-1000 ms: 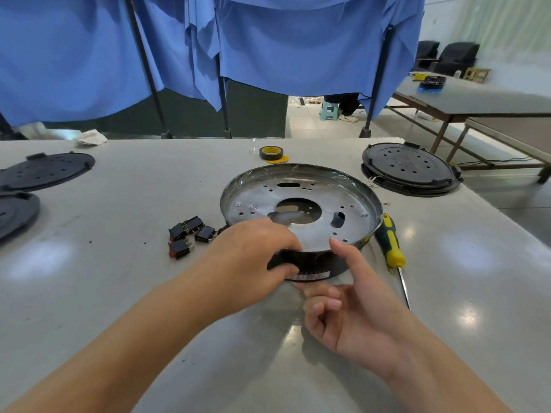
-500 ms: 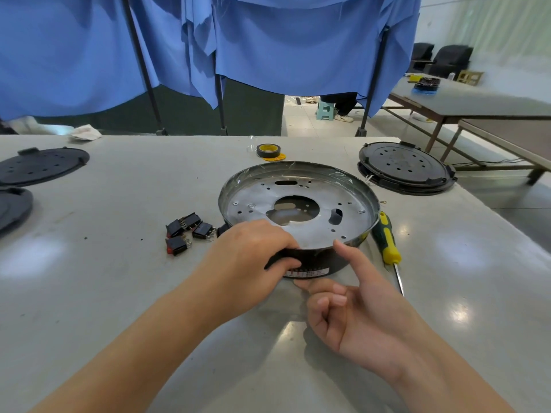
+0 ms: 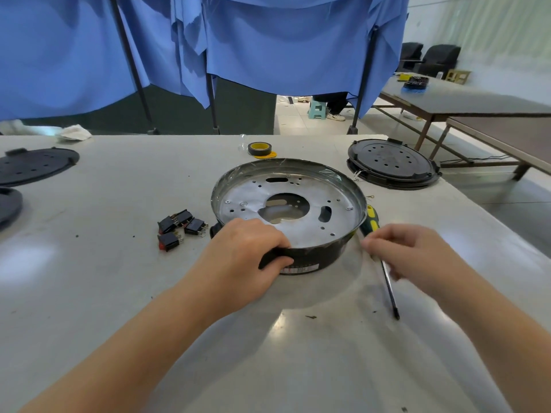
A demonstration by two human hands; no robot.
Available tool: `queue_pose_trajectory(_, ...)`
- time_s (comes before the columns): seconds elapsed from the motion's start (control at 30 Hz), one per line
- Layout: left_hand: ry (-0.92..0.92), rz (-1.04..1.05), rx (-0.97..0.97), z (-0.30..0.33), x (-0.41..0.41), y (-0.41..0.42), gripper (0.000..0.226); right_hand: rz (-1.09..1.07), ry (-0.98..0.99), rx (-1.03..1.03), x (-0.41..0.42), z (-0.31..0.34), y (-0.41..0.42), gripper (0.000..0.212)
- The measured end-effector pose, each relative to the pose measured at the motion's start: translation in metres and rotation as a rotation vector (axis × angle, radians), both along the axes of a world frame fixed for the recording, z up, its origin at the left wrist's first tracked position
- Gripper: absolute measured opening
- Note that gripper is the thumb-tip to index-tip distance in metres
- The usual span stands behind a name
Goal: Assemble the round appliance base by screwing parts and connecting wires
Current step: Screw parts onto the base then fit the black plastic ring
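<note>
We are curling the fingers (image 3: pixel 275 238) of our left hand (image 3: pixel 241 257) over the near rim of the round appliance base (image 3: pixel 289 213), thumb pressing its dark outer wall, so the base is being gripped where it is sitting at the middle of the table (image 3: pixel 89 293). Our right hand (image 3: pixel 408 251) is reaching over the screwdriver (image 3: pixel 380 254) lying just right of the base; its fingers are bending down toward the handle, but we cannot tell whether they are gripping it yet.

We are judging the task barely started: the base is showing open holes, no wires are joined, and four switches (image 3: pixel 179 229) are waiting beside it.

We are counting one base, one screwdriver, one tape roll (image 3: pixel 260 149), and three black round covers (image 3: pixel 392 165) in view.
</note>
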State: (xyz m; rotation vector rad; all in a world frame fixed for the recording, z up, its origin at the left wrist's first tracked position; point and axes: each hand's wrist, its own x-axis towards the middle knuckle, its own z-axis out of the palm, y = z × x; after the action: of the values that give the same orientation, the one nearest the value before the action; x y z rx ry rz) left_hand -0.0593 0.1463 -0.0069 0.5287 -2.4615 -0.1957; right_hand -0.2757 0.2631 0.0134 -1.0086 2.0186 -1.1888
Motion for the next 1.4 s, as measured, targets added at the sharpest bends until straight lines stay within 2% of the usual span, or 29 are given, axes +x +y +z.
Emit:
queue_pose_trajectory(0.1,0.017,0.010,-0.010,-0.002,-0.001,0.001,0.011,-0.129,0.407,0.066,-0.028,-0.006,-0.022,0.013)
queue_pose_trajectory(0.2,0.037,0.020,-0.009,-0.005,-0.001,0.002,0.012,-0.100,0.556,0.311,-0.040,-0.015,-0.040,0.020)
queue_pose_trajectory(0.33,0.050,0.030,-0.002,-0.005,0.000,0.004,0.012,-0.103,0.445,0.355,-0.039,-0.026,-0.050,0.041)
queue_pose_trajectory(0.43,0.053,0.034,-0.003,-0.006,0.001,0.004,0.012,-0.131,0.359,0.336,-0.040,-0.023,-0.051,0.042)
queue_pose_trajectory(0.6,0.068,0.028,-0.015,-0.006,0.001,0.005,0.010,-0.163,0.248,0.166,-0.045,-0.004,-0.043,0.049)
queue_pose_trajectory(0.67,0.074,0.027,-0.016,-0.007,0.002,0.005,0.010,-0.197,0.080,0.108,-0.045,0.015,-0.040,0.044)
queue_pose_trajectory(0.77,0.084,0.017,-0.025,-0.008,0.003,0.006,0.010,-0.215,-0.324,-0.087,-0.039,0.045,-0.036,0.018)
queue_pose_trajectory(0.87,0.086,0.006,-0.038,-0.009,0.003,0.007,0.009,-0.114,-0.541,-0.356,-0.021,0.062,-0.037,0.017)
queue_pose_trajectory(1.03,0.062,-0.007,-0.039,-0.009,0.007,0.006,0.009,0.154,-0.517,-0.445,0.012,0.081,-0.062,0.017)
queue_pose_trajectory(1.2,0.061,-0.003,-0.016,-0.009,0.009,0.003,0.011,0.399,-0.298,-0.432,0.028,0.085,-0.086,0.019)
queue_pose_trajectory(1.4,0.068,-0.011,-0.018,-0.012,0.010,-0.002,0.019,0.509,-0.062,-0.346,0.029,0.073,-0.100,0.028)
